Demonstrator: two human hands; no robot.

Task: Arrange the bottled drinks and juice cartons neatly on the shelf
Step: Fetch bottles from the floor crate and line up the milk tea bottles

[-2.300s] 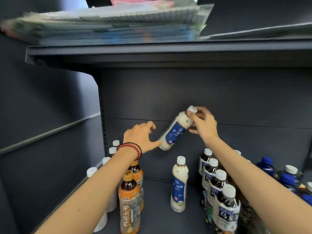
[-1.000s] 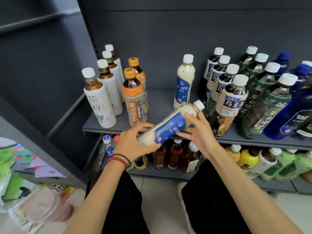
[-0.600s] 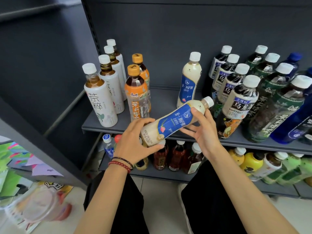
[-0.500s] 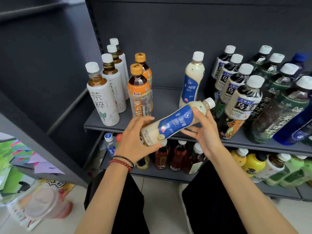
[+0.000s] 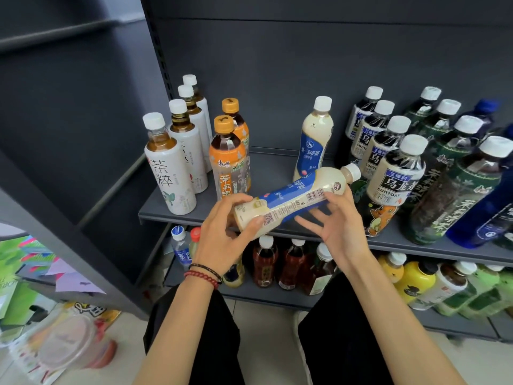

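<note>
Hands come first, closest to the camera. The left hand (image 5: pixel 222 232) has its fingers wrapped round the base of the milk-tea bottle (image 5: pixel 294 198). The right hand (image 5: pixel 344 229) sits under the neck end with fingers spread and nearly straight and thumb resting on the shoulder, so it props the bottle and does not clamp it. The bottle hangs tilted, cap up to the right, just off the front edge of the shelf (image 5: pixel 172 216), touching nothing on it. Barcode and small print face up, so this looks like a label check or a turn before it is stood upright.

Below that edge, a lower shelf holds red-brown bottles (image 5: pixel 266 262). On the shelf itself, the white-label teas (image 5: pixel 169 168) file back along the left edge, with the orange-capped teas (image 5: pixel 227 159) next to them and the dark oolong bottles (image 5: pixel 394 168) lined up towards the right. Between orange and oolong runs an open lane, and towards its rear stands a matching milk-tea bottle (image 5: pixel 313 140), alone and upright. Likely the held one belongs in front of it, label forward, to start a row by kind.
</note>
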